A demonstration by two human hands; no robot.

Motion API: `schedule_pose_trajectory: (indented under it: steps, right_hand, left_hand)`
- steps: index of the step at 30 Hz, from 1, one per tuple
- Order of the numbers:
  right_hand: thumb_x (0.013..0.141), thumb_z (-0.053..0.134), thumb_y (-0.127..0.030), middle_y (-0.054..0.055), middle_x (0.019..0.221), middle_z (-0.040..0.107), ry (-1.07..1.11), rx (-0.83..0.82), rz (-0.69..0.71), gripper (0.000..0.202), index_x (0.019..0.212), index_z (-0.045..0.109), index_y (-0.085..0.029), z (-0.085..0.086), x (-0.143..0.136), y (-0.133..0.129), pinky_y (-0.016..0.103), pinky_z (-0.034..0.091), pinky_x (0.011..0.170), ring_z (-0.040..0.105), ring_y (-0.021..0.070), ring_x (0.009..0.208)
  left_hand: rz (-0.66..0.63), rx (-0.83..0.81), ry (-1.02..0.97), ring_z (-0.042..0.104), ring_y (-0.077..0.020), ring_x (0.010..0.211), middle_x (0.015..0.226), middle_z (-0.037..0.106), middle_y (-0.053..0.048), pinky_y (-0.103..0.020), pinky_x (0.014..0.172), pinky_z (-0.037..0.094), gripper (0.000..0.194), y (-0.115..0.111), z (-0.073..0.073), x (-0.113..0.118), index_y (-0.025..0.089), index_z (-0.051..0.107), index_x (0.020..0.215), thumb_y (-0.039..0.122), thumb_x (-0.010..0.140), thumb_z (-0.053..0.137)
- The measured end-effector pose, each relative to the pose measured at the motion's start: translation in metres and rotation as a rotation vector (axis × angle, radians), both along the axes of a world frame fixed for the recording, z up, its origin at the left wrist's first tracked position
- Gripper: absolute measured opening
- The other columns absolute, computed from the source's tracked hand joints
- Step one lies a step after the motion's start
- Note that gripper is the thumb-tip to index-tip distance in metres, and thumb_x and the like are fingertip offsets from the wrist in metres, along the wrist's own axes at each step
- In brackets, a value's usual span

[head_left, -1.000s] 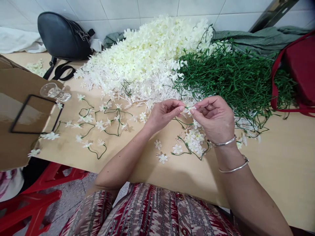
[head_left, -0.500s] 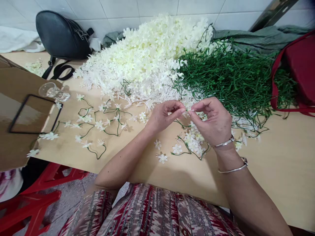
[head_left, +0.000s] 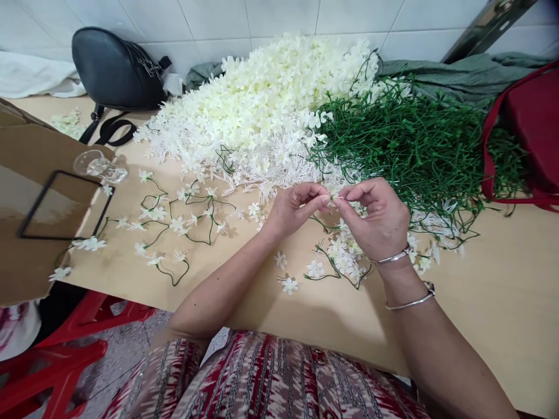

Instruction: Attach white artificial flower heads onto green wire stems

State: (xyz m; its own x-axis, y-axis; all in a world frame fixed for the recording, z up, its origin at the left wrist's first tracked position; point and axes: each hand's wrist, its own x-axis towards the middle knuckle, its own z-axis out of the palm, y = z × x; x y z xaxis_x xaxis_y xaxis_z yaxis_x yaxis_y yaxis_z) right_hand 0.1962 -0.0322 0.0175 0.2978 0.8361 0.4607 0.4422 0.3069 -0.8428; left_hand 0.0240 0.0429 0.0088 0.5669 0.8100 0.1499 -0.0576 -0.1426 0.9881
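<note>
My left hand [head_left: 299, 210] and my right hand [head_left: 373, 214] meet fingertip to fingertip over the table, just in front of the flower heap. The left thumb and forefinger pinch a green artificial stem, which hangs down beneath the fingers. Between the right thumb and forefinger is a small white artificial flower piece, mostly covered by the fingertips. Behind them rises a big pile of white artificial flowers [head_left: 262, 105], and to its right a tangle of green plastic stems [head_left: 406, 145]. Below my hands lie loose white blossoms [head_left: 314, 268] and stems with flowers on them.
Flowered sprigs [head_left: 177, 224] are spread on the table at left, beside a cardboard box [head_left: 26, 151] and a clear plastic cup [head_left: 98, 166]. A black bag [head_left: 116, 73] stands at the back left, a red bag [head_left: 530, 128] at right. Red stools [head_left: 56, 372] stand below.
Both hands stay almost in place, their fingertips drawn slightly closer together around the small flower piece. The whole view has shifted a little.
</note>
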Motion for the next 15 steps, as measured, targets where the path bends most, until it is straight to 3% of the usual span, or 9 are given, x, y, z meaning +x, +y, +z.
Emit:
schedule_pose_trajectory:
  steps: [3,7,10,15]
  right_hand:
    - [0.088,0.088,-0.031,0.003,0.099,0.076,0.102,0.014,0.018,0.027,0.101,0.065,-0.031,0.0012,0.0005,0.0008,0.045,0.07,0.086,0.079,0.0256,0.09]
    - [0.08,0.095,-0.035,0.004,0.122,0.075,0.252,-0.131,0.104,0.046,0.117,0.068,-0.033,0.0001,0.0049,0.0014,0.042,0.071,0.086,0.078,0.0215,0.089]
    - [0.081,0.092,-0.037,0.004,0.112,0.079,0.297,-0.198,0.18,0.038,0.113,0.073,-0.03,-0.0009,0.0055,0.0022,0.038,0.07,0.08,0.078,0.0202,0.086]
    - [0.09,0.085,-0.036,0.005,0.09,0.082,0.261,-0.183,0.127,0.015,0.096,0.079,-0.024,-0.0003,0.0037,0.0027,0.038,0.066,0.076,0.078,0.0213,0.08]
  left_hand:
    - [-0.06,-0.096,-0.121,0.081,-0.0177,0.083,0.086,0.081,-0.004,-0.031,0.083,0.064,0.059,0.0014,-0.0049,0.0032,0.019,0.072,0.096,0.076,0.09,0.083]
    - [-0.084,-0.161,-0.179,0.08,-0.0173,0.086,0.088,0.08,-0.004,-0.032,0.086,0.064,0.059,0.003,-0.0075,0.0043,0.018,0.071,0.096,0.075,0.087,0.086]
    - [-0.067,-0.151,-0.181,0.078,-0.0154,0.085,0.087,0.08,-0.004,-0.031,0.086,0.062,0.056,0.0029,-0.0054,0.0027,0.018,0.071,0.095,0.071,0.089,0.086]
    - [-0.077,-0.156,-0.175,0.078,-0.0153,0.081,0.083,0.079,-0.004,-0.031,0.085,0.061,0.056,0.0019,-0.0017,0.0006,0.017,0.069,0.093,0.069,0.089,0.087]
